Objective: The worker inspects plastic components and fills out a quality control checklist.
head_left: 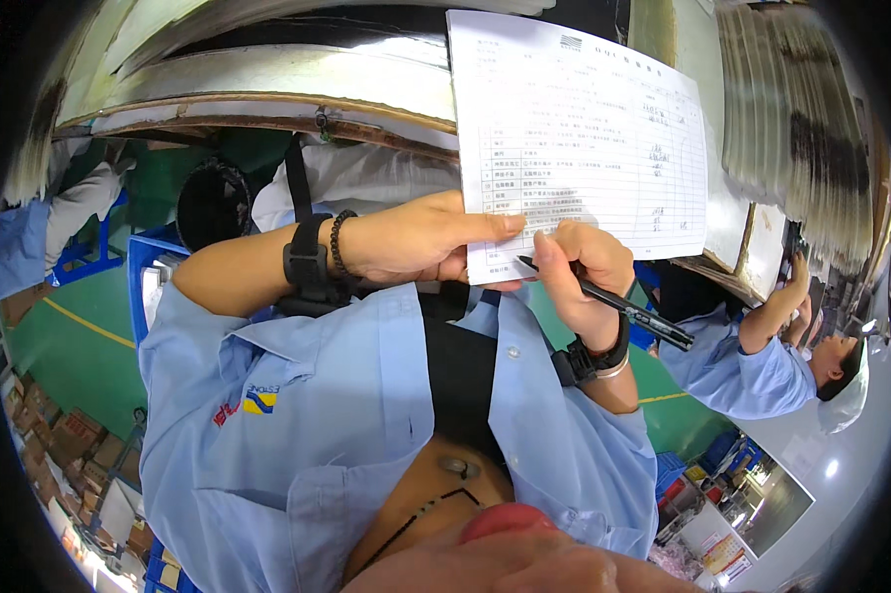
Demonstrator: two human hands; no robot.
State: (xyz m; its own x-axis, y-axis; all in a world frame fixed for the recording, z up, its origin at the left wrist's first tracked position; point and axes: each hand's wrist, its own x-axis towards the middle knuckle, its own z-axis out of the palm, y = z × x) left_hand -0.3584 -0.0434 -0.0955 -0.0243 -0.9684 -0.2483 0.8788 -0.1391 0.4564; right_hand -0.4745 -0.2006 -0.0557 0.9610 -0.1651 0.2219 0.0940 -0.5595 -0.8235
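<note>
Upright in front of me is a sheaf of white printed forms, with a ruled table and some handwriting in its right columns. My left hand grips its lower left corner, thumb on top and fingers underneath. In my right hand is a black pen, slanting down to the right with its tip near the sheet's bottom edge. The right thumb and fingers are also at that lower edge. Whether the pen tip touches the paper I cannot tell.
Beyond the forms runs a worktable with a worn edge. Thin sheets are stacked at the far right. A co-worker in a blue shirt works there. A dark round bin and a blue crate frame stand at my left.
</note>
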